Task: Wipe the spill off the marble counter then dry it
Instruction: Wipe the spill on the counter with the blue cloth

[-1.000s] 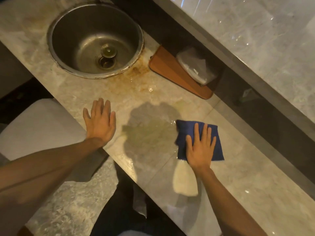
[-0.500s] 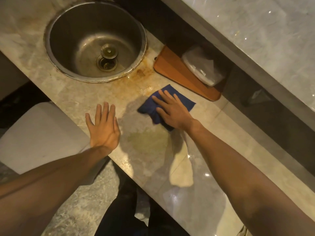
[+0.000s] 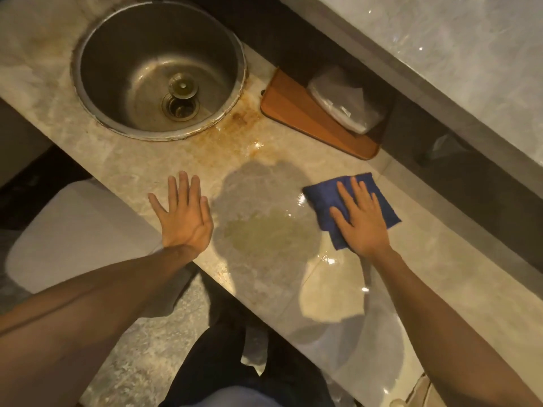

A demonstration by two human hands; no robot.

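Note:
A folded blue cloth [image 3: 379, 198] lies flat on the beige marble counter [image 3: 458, 277]. My right hand [image 3: 360, 220] presses down on the cloth with fingers spread. Left of the cloth spreads a yellowish wet spill [image 3: 270, 233], with shiny wet streaks around it. A rusty brown stain [image 3: 235, 127] runs from the spill up to the sink rim. My left hand [image 3: 183, 214] rests flat on the counter near its front edge, palm down, holding nothing.
A round steel sink [image 3: 117, 39] with a drain plug is set into the counter at upper left. A brown tray [image 3: 296, 113] holding a plastic-wrapped packet [image 3: 343, 101] sits behind the spill. A raised marble ledge [image 3: 470, 54] runs along the back. A white seat [image 3: 73, 230] stands below left.
My right hand slid the blue cloth from the stain near the sink back to the right of the spill. The left hand stayed planted on the counter.

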